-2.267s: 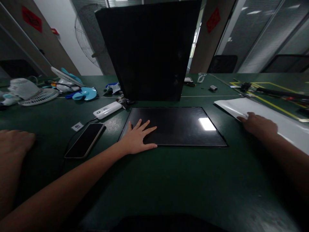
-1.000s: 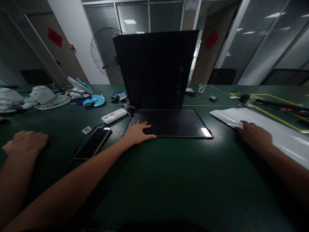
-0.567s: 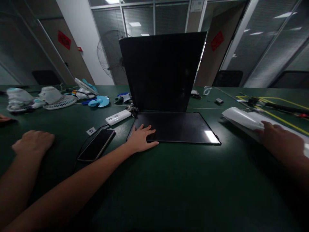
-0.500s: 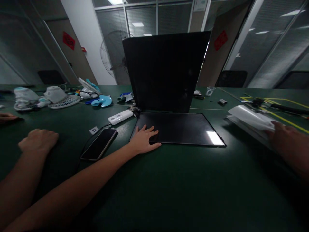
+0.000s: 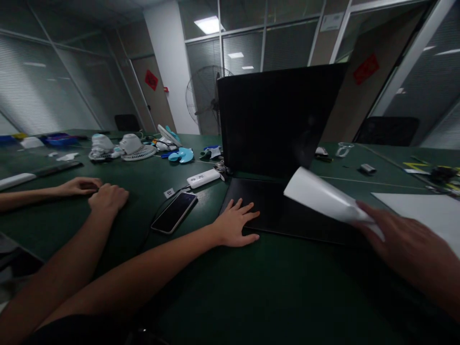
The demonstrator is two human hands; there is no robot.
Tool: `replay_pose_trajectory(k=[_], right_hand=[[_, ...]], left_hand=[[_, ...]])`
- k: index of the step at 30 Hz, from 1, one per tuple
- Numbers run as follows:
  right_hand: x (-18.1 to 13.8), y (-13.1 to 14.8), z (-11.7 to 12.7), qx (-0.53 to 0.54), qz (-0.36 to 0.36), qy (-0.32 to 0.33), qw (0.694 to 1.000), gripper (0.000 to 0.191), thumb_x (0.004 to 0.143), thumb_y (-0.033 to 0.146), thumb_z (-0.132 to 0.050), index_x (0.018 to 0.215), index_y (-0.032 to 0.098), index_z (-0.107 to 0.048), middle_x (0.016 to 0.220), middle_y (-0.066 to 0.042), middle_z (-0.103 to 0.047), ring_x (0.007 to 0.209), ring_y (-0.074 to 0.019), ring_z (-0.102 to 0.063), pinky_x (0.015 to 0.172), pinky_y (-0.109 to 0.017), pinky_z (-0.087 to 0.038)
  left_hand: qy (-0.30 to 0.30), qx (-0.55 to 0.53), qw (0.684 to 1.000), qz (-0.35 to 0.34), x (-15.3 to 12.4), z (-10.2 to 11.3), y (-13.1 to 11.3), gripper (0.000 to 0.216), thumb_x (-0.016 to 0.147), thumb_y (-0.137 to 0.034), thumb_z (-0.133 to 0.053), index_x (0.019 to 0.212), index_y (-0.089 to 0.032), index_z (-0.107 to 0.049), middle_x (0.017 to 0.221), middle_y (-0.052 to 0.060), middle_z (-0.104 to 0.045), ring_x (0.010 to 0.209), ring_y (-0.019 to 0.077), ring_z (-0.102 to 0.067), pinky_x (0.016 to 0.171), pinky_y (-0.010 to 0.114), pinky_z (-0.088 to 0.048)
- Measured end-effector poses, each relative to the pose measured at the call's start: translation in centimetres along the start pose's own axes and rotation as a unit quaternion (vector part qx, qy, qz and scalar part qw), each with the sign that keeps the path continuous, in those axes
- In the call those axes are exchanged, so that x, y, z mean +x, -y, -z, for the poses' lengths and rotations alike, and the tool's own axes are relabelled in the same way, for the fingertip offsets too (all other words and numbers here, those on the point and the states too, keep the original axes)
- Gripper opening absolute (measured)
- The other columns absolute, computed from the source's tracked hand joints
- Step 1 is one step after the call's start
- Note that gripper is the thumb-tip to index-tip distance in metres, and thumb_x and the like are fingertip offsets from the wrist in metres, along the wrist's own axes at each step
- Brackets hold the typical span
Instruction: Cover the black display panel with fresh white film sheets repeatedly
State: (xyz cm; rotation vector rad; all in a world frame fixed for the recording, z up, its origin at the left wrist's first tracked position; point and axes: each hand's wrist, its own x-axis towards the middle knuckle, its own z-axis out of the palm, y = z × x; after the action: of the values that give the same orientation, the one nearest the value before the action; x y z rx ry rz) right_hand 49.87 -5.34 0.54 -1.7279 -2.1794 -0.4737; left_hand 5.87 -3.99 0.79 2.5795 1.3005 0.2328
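My left hand (image 5: 235, 225) lies flat with fingers spread on the near left corner of a flat black panel (image 5: 305, 225) on the green table (image 5: 273, 292). My right hand (image 5: 398, 239) is closed on the edge of a white sheet (image 5: 323, 196), which hangs curled in the air over the panel's right part. Behind the flat panel a second black panel (image 5: 276, 120) stands upright.
Another white sheet (image 5: 420, 211) lies at the right. A phone (image 5: 174, 219) on a cable and a white power bank (image 5: 203, 178) lie left of the panel. A co-worker's fist (image 5: 108, 197) and other hand (image 5: 81, 184) rest at the left. Fan parts (image 5: 138, 152) sit behind.
My right hand has lifted the white sheet off the table and carried it left over the flat panel. My left hand stayed on the panel. The view swung left and up.
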Motion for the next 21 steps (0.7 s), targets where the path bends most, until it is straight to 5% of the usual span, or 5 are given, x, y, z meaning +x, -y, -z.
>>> replay_pose_trajectory(k=[3, 7, 13, 17, 21], right_hand=[[0.3, 5.1, -0.9, 0.031, 0.126, -0.023, 0.991, 0.069, 0.097, 0.064, -0.026, 0.161, 0.052, -0.003, 0.128, -0.006, -0.070, 0.109, -0.0364, -0.068, 0.089, -0.060, -0.057], [1.0, 8.7, -2.0, 0.080, 0.178, 0.044, 0.980, 0.062, 0.101, 0.061, -0.032, 0.158, 0.037, -0.038, 0.135, -0.007, -0.067, 0.118, -0.0340, -0.066, 0.094, -0.060, -0.057], [1.4, 12.1, -1.9, 0.132, 0.180, 0.174, 0.959, 0.067, 0.102, 0.061, -0.033, 0.159, 0.026, -0.040, 0.161, -0.006, -0.041, 0.145, -0.0293, -0.043, 0.117, -0.053, -0.042], [1.5, 9.4, -2.5, 0.099, 0.160, 0.131, 0.973, 0.074, 0.099, 0.066, -0.035, 0.161, 0.025, -0.034, 0.163, -0.008, -0.038, 0.148, -0.0295, -0.037, 0.124, -0.055, -0.028], [1.0, 1.1, -3.6, -0.033, 0.070, 0.063, 0.995, 0.081, 0.099, 0.067, -0.025, 0.156, 0.013, -0.043, 0.157, -0.019, -0.044, 0.149, -0.0350, -0.034, 0.124, -0.059, -0.018]], left_hand=[[-0.086, -0.094, 0.991, 0.036, -0.2, -0.2, 0.0, 0.076, 0.095, -0.066, -0.049, 0.153, -0.018, -0.042, 0.159, 0.016, -0.045, 0.150, 0.0372, -0.036, 0.122, 0.057, -0.030], [-0.261, -0.138, 0.953, 0.073, -0.1, -0.6, 0.5, 0.060, 0.103, -0.051, -0.040, 0.150, -0.015, -0.040, 0.154, 0.017, -0.050, 0.145, 0.0287, -0.045, 0.119, 0.049, -0.038], [-0.101, 0.041, 0.994, -0.019, 0.2, -0.7, 1.3, 0.052, 0.100, -0.057, -0.048, 0.137, -0.024, -0.061, 0.163, 0.010, -0.040, 0.151, 0.0316, -0.036, 0.124, 0.053, -0.026], [-0.052, 0.095, 0.994, -0.004, 0.4, -0.6, 1.7, 0.065, 0.099, -0.066, -0.042, 0.148, -0.025, -0.053, 0.161, 0.011, -0.044, 0.150, 0.0321, -0.038, 0.124, 0.053, -0.026], [-0.066, 0.138, 0.988, 0.036, 0.4, -0.1, 2.4, 0.070, 0.099, -0.070, -0.036, 0.147, -0.022, -0.055, 0.159, 0.012, -0.046, 0.149, 0.0338, -0.039, 0.124, 0.054, -0.025]])
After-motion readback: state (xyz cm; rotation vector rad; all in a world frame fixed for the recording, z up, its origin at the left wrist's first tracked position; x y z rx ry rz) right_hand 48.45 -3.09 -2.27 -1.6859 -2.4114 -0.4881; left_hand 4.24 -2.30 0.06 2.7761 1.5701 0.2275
